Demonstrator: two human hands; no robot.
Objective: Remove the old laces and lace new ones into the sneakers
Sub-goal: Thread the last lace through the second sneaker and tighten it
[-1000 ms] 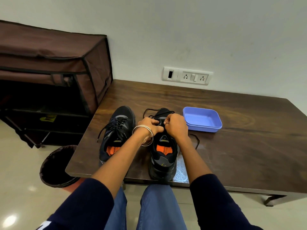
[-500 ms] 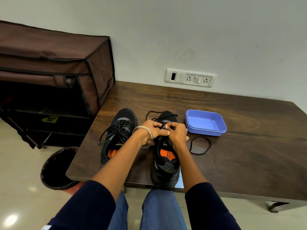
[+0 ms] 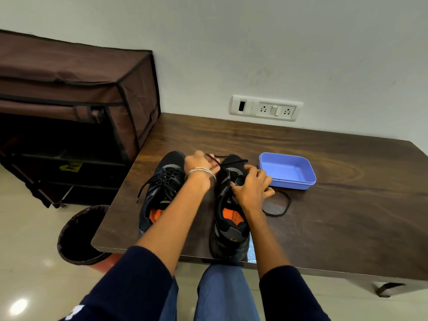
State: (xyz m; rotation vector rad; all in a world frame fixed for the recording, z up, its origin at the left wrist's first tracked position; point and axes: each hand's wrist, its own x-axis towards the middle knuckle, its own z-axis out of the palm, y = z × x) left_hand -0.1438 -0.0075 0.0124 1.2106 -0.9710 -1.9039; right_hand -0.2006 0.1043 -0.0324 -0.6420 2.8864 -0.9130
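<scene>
Black sneakers sit side by side on the wooden table (image 3: 324,228). The left sneaker (image 3: 162,193) stays laced. Your left hand (image 3: 198,162) pinches the black lace (image 3: 216,159); your right hand (image 3: 251,188) grips the right sneaker (image 3: 229,225), beside a blue tray (image 3: 287,181).

Bare tabletop (image 3: 347,228) lies open to the right and behind the blue tray (image 3: 287,171), up to the wall. The tray stands just beside the right shoe (image 3: 229,218), with a loose lace loop (image 3: 281,205) lying in front of it. Only a narrow gap separates the two shoes, the left shoe (image 3: 159,191) sitting near the tabletop's left edge.
</scene>
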